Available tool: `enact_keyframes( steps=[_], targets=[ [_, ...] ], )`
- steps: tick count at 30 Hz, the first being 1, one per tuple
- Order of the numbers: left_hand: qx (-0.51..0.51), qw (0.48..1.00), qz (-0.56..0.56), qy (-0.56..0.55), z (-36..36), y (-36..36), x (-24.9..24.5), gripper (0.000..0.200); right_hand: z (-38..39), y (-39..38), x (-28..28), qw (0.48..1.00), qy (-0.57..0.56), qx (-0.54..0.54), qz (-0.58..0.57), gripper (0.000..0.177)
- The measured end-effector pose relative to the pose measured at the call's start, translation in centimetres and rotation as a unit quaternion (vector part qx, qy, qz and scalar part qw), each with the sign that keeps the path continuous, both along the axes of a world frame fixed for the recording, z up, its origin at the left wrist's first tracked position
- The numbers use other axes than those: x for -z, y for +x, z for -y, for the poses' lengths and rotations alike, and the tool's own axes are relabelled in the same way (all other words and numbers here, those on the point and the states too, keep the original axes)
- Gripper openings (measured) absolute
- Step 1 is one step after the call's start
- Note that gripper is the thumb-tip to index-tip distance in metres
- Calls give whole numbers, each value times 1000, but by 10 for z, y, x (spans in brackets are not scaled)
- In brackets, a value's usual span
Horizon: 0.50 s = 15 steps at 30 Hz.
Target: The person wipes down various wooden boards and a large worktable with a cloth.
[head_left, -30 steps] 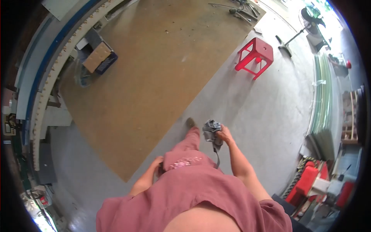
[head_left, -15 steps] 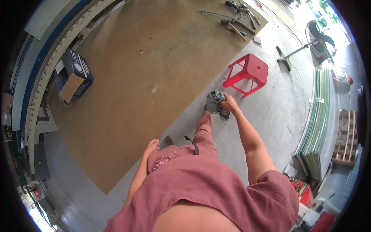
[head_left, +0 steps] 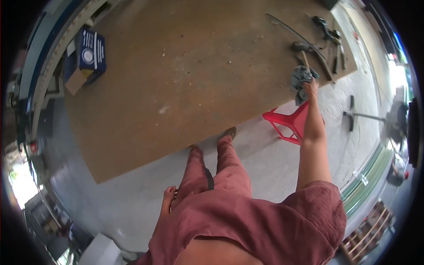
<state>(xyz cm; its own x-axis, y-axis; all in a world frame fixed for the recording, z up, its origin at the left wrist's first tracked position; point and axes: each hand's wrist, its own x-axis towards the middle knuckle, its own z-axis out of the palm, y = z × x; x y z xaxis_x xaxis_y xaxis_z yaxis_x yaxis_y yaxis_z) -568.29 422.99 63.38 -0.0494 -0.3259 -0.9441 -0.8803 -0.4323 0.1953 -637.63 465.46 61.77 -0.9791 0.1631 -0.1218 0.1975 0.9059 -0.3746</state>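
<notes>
In my right hand (head_left: 312,87) is a crumpled grey cloth (head_left: 301,79), gripped with the arm stretched out to the far right. It hangs over the edge of the brown board (head_left: 145,141), overlapping the lower end of a wooden handle (head_left: 305,60). Just below the cloth stands a red plastic stool (head_left: 287,119), partly hidden behind my forearm. My left hand (head_left: 169,193) hangs low beside my thigh, its fingers loosely bent and slightly apart, holding nothing.
A power drill (head_left: 321,27), a long thin rod (head_left: 291,28) and several hand tools lie at the board's right corner. A blue cardboard box (head_left: 92,53) sits at the left. Stacked glass sheets (head_left: 366,176) and a floor fan (head_left: 395,121) are on the right.
My right hand has carried the grey cloth forward and right, from beside the stool to the tools. The view has turned and moved closer to the board. My left hand stays low.
</notes>
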Motion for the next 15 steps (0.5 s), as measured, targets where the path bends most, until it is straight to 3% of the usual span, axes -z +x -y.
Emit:
enact_keyframes(
  steps=[1,4,6,8,10,11,12,13,15],
  targets=[
    [-25,1000,8,16,-7,14,7,35,16,4,-4,998,54,38,14,48],
    [-56,998,-9,-2,-33,36,8,35,34,0,49,995,53,0,84,54],
    [-70,997,-42,-10,-45,48,9,38,100,41,52,990,105,45,81,52],
    [151,975,-146,-68,-51,73,32,40,162,87,55,995,96,-13,32,42],
    [140,981,-129,-28,-44,62,37,41,230,147,39,988,79,-117,65,40],
    [122,987,-105,-13,-42,53,45,39,262,182,42,977,84,-180,76,41],
    [102,992,-80,3,-42,40,52,38,291,219,42,964,4,-249,94,30],
    [-137,989,-6,54,-36,1,32,36,325,256,43,954,-41,-266,132,38],
    [-115,991,-48,42,-15,-37,15,35,386,311,35,920,-130,-281,241,51]
  ],
)
